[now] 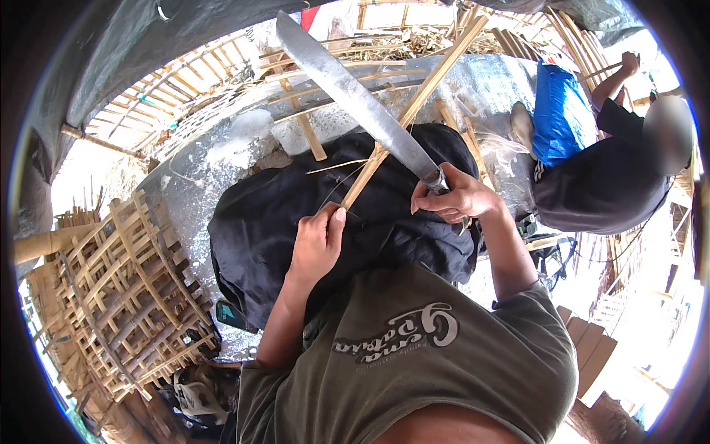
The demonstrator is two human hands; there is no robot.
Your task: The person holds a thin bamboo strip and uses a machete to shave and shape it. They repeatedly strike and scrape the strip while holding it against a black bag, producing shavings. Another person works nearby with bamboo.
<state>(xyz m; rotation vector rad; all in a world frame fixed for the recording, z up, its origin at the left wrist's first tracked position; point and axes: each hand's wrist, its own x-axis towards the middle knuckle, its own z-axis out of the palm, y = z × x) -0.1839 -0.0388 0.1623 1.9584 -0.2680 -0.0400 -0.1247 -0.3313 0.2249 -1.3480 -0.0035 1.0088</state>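
My left hand point(318, 243) pinches the near end of a long bamboo strip point(436, 78), which slants up and away to the right. In my right hand point(460, 196) is the handle of a machete point(351, 92), its broad grey blade pointing to the far left. The blade crosses the strip, and a thin sliver point(336, 166) sticks out from the strip near that crossing. Whether the edge is biting into the bamboo I cannot tell. Both hands are above my lap, which is covered in black cloth point(274, 222).
A woven bamboo lattice point(126, 296) stands at my left. Loose bamboo strips point(307, 129) lie on the pale ground ahead. On the right, near a blue sack point(558, 115), another person point(606, 177) in dark clothes sits holding a thin stick. Brown boards point(588, 348) lie at the lower right.
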